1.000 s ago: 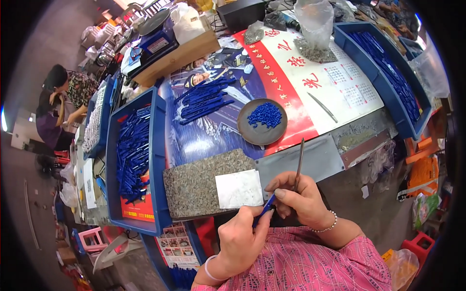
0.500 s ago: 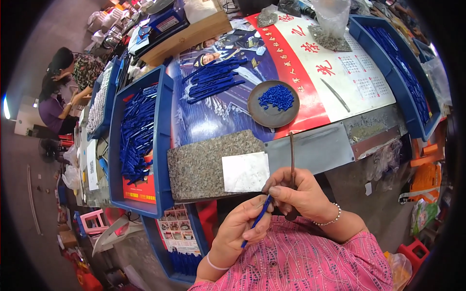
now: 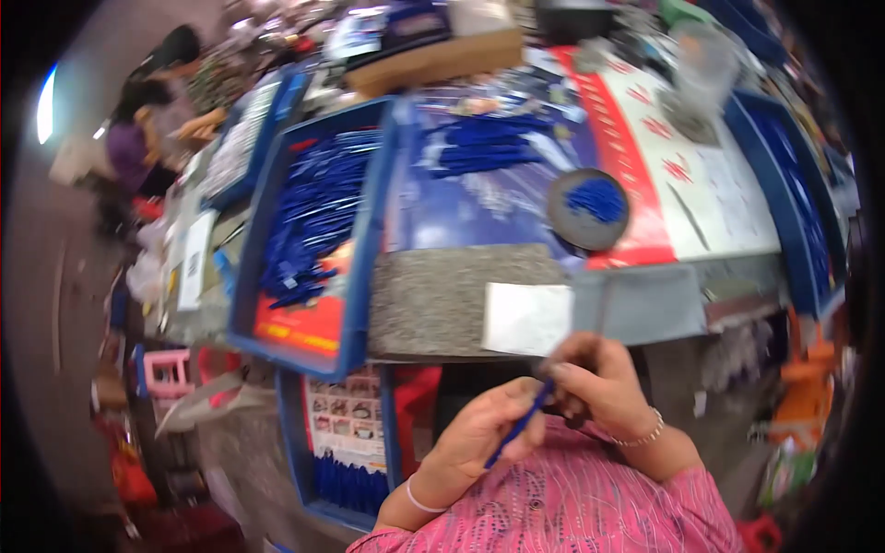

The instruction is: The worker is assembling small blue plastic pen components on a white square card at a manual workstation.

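My left hand (image 3: pixel 495 424) is closed round a slim blue stick (image 3: pixel 518 430), which slants up toward my right hand. My right hand (image 3: pixel 604 384) has its thumb and finger pinched at the stick's upper end, so the two hands nearly meet in front of the pink patterned shirt. A thin brown rod (image 3: pixel 604 309) stands up out of the right hand, blurred now; its lower part is hidden by the fingers. Whatever lies between the right fingertips is too small and smeared to make out. Just beyond the hands, a white square sheet (image 3: pixel 527 318) lies at the table's near edge.
A round dish (image 3: pixel 562 226) of small blue pieces stands on the poster-covered table, beside a pile of blue sticks (image 3: pixel 489 145). Blue trays of sticks stand left (image 3: pixel 373 276) and right (image 3: pixel 800 258). A stone slab (image 3: pixel 442 300) lies near. Another person (image 3: pixel 138 147) sits far left.
The whole view has swung left and blurred, so the table and hands sit farther right in the picture. Both hands stay together at the blue stick.
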### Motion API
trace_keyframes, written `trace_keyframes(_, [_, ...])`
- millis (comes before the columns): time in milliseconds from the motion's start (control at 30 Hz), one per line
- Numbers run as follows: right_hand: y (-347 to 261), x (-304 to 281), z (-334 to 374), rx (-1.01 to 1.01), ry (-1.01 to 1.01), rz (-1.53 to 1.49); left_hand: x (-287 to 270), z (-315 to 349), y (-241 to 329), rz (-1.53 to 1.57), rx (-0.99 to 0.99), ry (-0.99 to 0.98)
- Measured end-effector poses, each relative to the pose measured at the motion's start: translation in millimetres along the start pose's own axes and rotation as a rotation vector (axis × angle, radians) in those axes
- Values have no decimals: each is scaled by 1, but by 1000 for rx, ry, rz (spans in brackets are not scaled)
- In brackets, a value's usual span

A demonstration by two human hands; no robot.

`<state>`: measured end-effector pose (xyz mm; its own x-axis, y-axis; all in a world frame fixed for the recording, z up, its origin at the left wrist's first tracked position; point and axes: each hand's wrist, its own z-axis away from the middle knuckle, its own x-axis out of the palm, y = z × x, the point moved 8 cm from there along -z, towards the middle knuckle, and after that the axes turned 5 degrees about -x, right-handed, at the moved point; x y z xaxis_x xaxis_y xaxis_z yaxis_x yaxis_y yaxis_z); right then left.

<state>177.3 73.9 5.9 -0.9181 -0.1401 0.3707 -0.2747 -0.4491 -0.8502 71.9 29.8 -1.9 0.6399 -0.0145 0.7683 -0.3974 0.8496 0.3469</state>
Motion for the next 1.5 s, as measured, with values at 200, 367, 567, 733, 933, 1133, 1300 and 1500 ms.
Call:
trace_keyframes(200, [3,8,12,-274,88,-50,-61,36,4,415,221,-76])
trace_keyframes(367, [46,79,10,-180,-287,310,-112,101,12,219,570,178])
trace_keyframes(567, [41,138,22,-166,-609,560,-154,235,35,-475,910,973])
trace_keyframes(733, [56,125,20,-119,-596,647,-200,320,30,-776,913,1443])
trace_keyframes(933, [77,114,22,-60,-640,755,-248,370,23,-1214,697,1764])
trace_keyframes(1133, [86,120,29,-120,-691,840,-293,346,1,-1433,360,1631])
trace_keyframes(1300, [94,129,37,-116,-807,943,-333,321,-42,-1450,149,1450])
trace_keyframes(1500, [81,137,39,-191,-802,976,-330,299,-55,-1531,77,1431])
